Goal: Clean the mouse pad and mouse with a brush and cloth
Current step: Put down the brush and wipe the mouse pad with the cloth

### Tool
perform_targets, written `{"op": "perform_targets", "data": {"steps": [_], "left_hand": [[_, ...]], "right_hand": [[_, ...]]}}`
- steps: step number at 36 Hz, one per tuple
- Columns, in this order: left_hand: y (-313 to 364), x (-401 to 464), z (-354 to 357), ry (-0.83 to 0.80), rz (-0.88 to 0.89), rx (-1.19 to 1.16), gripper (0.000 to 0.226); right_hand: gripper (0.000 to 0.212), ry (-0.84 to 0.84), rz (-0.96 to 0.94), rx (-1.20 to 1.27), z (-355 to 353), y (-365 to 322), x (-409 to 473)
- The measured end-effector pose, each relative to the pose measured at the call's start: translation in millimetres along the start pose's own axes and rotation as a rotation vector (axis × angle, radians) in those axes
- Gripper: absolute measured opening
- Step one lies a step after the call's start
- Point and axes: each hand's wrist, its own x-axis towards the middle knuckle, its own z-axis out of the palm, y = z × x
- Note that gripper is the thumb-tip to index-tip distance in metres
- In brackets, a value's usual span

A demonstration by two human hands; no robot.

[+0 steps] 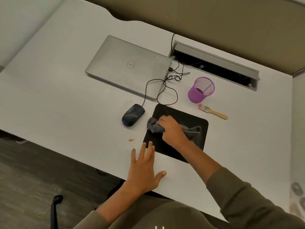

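A black mouse pad (pixel 184 116) lies on the white desk (pixel 66 104). My right hand (pixel 171 131) presses a bunched grey cloth (pixel 154 125) onto the pad's left part; more of the cloth trails out to the right of my wrist. My left hand (pixel 143 169) rests flat on the desk with fingers spread, its fingertips at the pad's near-left corner. A dark wired mouse (pixel 132 115) sits on the desk just left of the pad. A small wooden-handled brush (pixel 212 111) with pink bristles lies beyond the pad's right corner.
A closed grey laptop (pixel 127 65) lies behind the mouse, with black cables (pixel 166 86) looping beside it. A purple mesh pen cup (pixel 200 90) stands near the brush. An open cable tray (pixel 214 63) is set into the desk's back. A small crumb (pixel 131 139) lies left of the pad.
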Motion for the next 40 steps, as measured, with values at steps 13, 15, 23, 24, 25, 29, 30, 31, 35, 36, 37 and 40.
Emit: {"op": "perform_targets", "data": {"steps": [13, 15, 23, 24, 25, 29, 30, 31, 35, 36, 37, 40], "left_hand": [[-0.3, 2.8, 1.9, -0.030, -0.006, -0.002, 0.106], [-0.2, 2.3, 1.5, -0.033, -0.008, -0.001, 0.106], [-0.9, 2.5, -0.2, -0.043, -0.004, 0.001, 0.106], [-0.9, 2.7, -0.9, -0.049, 0.000, -0.002, 0.106], [-0.7, 2.6, -1.4, -0.052, 0.001, -0.004, 0.107], [0.3, 2.6, -2.7, -0.060, -0.007, -0.015, 0.107], [0.2, 2.5, -3.1, -0.059, -0.006, -0.011, 0.107], [0.0, 2.3, -3.5, -0.056, -0.006, -0.007, 0.107], [-1.3, 1.3, -5.3, -0.049, -0.002, -0.013, 0.105], [-1.7, 1.4, -5.7, -0.045, -0.001, -0.018, 0.105], [-2.1, 1.9, -5.9, -0.044, -0.001, -0.023, 0.105], [-2.6, 2.7, -6.1, -0.055, 0.001, -0.050, 0.106]], "right_hand": [[0.037, 0.348, 0.240, 0.321, -24.4, 24.0, 9.9], [0.043, 0.311, 0.110, 0.254, -9.7, 5.3, 5.9], [0.040, 0.115, 0.181, 0.382, -16.9, 17.4, 12.3], [0.039, 0.228, 0.247, 0.428, -21.5, 24.1, 13.8], [0.037, 0.367, 0.282, 0.455, -22.3, 26.3, 10.8], [0.044, 0.313, 0.246, 0.308, -19.5, 7.5, 14.5], [0.048, 0.196, 0.215, 0.210, -15.3, 1.3, 11.6], [0.049, 0.129, 0.151, 0.132, -15.3, -4.3, 11.3], [0.044, -0.039, 0.044, 0.147, -14.2, 0.3, -2.1], [0.043, -0.093, 0.101, 0.193, -23.6, 6.2, -2.2], [0.042, -0.075, 0.159, 0.239, -29.0, 14.2, -2.5], [0.026, 0.342, 0.251, 0.277, -35.0, 37.0, -5.7]]}}
